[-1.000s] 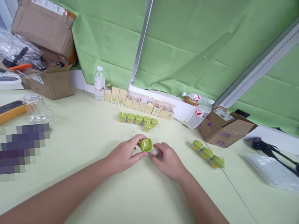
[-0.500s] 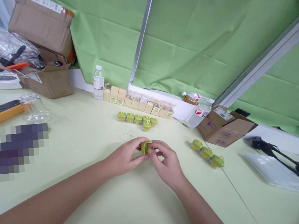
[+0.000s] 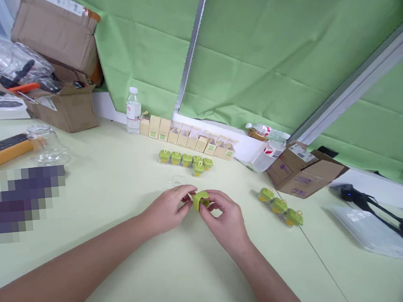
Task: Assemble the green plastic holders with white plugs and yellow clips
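A small hollow green lid (image 3: 201, 200) is held above the table, its open side tilted toward the right. My right hand (image 3: 224, 217) pinches it between thumb and fingers. From the other side, my left hand (image 3: 169, 209) has its fingertips closed at the lid's left edge, where a small loop seems to be; the fingers partly hide that spot. Just behind my left hand lies a clear plastic cup (image 3: 179, 181), partly covered by the fingers. Farther back stand several small clear containers with green lids (image 3: 187, 160), and more such containers (image 3: 279, 205) form a line at the right.
Several small cardboard boxes (image 3: 184, 137) line the wall beside an upright water bottle (image 3: 133, 112). At the right are a carton (image 3: 300, 170), a stack of clear plastic bags (image 3: 367, 233) and a black cable device (image 3: 402, 227). A glass jar (image 3: 48, 148) and power strip (image 3: 6, 151) lie left.
The green lid has turned so that its hollow side faces more to the right. My left fingers have shifted slightly left, to its edge, while my right hand keeps its hold.
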Available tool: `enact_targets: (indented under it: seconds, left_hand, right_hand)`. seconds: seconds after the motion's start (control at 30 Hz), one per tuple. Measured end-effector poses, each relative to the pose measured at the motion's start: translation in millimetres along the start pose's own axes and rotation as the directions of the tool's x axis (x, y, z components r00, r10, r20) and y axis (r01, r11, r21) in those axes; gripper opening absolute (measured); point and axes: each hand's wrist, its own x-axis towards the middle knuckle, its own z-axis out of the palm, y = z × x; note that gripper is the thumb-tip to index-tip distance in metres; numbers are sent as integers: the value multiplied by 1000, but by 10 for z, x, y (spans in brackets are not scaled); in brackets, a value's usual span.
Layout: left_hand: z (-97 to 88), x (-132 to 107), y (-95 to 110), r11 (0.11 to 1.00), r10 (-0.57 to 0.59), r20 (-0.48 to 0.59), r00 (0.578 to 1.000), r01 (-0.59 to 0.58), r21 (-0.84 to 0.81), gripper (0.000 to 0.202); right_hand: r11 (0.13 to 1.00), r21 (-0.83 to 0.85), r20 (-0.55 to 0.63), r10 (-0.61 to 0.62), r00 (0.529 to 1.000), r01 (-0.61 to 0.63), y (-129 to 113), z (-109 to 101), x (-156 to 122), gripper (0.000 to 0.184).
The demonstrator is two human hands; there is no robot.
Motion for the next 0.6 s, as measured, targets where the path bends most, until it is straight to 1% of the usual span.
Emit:
enact_targets:
  seconds: [0.07, 0.13, 0.3, 0.6]
  left_hand:
    - [-19, 19, 9, 999, -33, 34, 999, 34, -38, 28]
    - [-28, 35, 12, 993, -57, 69, 996, 64, -96, 28]
    - [-5, 41, -3, 970, -119, 80, 990, 133, -205, 28]
    - [20, 26, -18, 958, -117, 103, 988, 139, -252, 25]
  right_hand:
    - [999, -30, -3, -24, 1000, 24, -9, 8, -8, 18]
    - [996, -66, -2, -53, 999, 52, -15, 15, -17, 18]
    - [987, -127, 10, -95, 995, 96, -21, 19, -30, 19]
    - [983, -160, 1, -93, 996, 92, 16, 30, -35, 18]
